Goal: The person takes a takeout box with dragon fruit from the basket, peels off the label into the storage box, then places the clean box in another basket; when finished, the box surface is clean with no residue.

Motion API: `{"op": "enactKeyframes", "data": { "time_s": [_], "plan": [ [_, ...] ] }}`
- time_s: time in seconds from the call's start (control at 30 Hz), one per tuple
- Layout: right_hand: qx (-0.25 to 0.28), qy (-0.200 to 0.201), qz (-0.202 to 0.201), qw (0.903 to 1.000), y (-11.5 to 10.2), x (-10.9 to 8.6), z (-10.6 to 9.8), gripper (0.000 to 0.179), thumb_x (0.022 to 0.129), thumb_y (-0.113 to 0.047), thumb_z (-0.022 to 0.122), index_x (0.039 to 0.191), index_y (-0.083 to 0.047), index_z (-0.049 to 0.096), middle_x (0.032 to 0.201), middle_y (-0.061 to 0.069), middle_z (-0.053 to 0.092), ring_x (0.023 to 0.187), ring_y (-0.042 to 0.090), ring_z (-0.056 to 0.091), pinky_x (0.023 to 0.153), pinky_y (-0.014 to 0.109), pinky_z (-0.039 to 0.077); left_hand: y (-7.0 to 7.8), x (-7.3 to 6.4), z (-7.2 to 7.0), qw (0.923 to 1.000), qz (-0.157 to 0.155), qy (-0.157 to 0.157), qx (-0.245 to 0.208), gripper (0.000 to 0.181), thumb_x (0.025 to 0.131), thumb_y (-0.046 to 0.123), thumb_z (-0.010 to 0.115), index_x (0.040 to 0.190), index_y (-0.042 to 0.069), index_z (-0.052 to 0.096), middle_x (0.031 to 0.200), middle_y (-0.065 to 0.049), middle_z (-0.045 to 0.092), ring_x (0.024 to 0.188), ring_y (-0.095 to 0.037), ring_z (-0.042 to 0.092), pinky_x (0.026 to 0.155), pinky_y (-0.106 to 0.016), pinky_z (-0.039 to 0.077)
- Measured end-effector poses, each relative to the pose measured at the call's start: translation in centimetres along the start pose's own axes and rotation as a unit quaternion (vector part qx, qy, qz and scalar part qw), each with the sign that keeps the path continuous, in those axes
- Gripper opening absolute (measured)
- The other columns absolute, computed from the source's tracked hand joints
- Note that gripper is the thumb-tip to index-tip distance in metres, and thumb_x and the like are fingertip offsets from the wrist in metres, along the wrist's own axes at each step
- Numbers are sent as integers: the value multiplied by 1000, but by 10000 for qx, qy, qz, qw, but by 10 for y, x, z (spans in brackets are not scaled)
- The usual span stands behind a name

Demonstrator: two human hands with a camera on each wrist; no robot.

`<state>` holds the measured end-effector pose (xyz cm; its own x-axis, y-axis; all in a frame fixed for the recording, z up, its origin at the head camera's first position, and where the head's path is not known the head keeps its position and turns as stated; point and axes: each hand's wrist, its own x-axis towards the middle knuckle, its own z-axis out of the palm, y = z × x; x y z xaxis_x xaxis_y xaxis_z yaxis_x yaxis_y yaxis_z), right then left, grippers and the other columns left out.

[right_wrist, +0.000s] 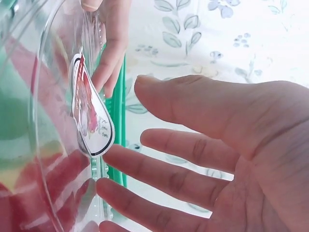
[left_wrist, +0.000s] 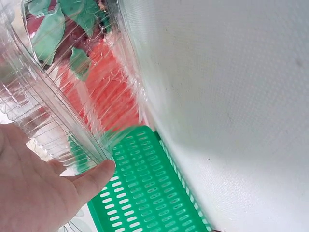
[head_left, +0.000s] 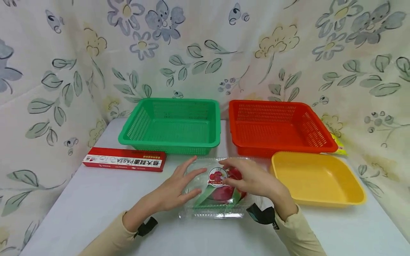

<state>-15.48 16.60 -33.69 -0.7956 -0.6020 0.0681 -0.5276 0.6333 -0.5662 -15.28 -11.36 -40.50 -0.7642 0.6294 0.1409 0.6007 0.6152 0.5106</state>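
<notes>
A clear plastic clamshell box (head_left: 221,210) lies on the white table, with red and green contents showing through it. On its lid is a round sticker (head_left: 215,178) with a red picture, seen edge-on in the right wrist view. My left hand (head_left: 174,190) is over the box's left side, fingers spread; in the left wrist view its thumb (left_wrist: 96,178) lies against the box's clear rim (left_wrist: 72,123). Over the right part of the lid, my right hand (head_left: 256,178) has its fingers extended and apart. In the right wrist view its fingertips (right_wrist: 113,152) reach the sticker's edge.
Behind the box stand a green basket (head_left: 169,147) and a red basket (head_left: 285,147). A yellow tray (head_left: 320,177) sits at the right, with a yellow packet (head_left: 340,145) partly hidden beyond it. A red pasta box (head_left: 125,159) lies at the left. Flowered cloth hangs behind the table.
</notes>
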Motion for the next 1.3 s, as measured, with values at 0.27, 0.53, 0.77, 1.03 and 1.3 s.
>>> {"op": "enactKeyframes", "data": {
  "time_s": [0.27,0.53,0.77,1.03,1.3],
  "plan": [
    [177,-61,62,9998,0,2,-1,59,81,-17,82,134,-5,58,115,9,67,103,29,62,83,43,56,1,-1,-1,9999,-63,-82,15,63,96,47,57,153,30,35,164,-3,7,145,-32,22,99,-60,43],
    [178,-109,32,9998,0,8,-6,61,79,-16,83,134,-6,58,115,9,66,104,27,60,82,40,57,-5,3,-5,9999,-69,-6,122,64,95,49,59,153,33,35,164,-2,8,145,-29,21,98,-58,45],
    [266,-149,113,9995,5,9,-2,56,80,-13,82,130,-6,60,109,7,66,100,24,61,80,38,58,-9,3,-2,9999,27,-12,96,63,95,52,56,152,36,36,164,-1,8,146,-28,19,101,-60,42],
    [50,-57,52,10000,3,11,0,40,80,-11,81,115,-7,63,106,6,65,97,23,60,81,40,57,-11,3,1,10000,13,0,31,62,95,53,55,152,35,37,164,2,6,146,-26,18,102,-59,40],
    [-273,-124,8,9996,0,10,5,32,81,-17,80,111,-12,73,106,2,61,97,22,56,76,34,54,-11,0,0,9999,-69,-92,-70,63,95,53,56,152,36,36,164,1,6,146,-26,18,101,-57,43]
  ]
}}
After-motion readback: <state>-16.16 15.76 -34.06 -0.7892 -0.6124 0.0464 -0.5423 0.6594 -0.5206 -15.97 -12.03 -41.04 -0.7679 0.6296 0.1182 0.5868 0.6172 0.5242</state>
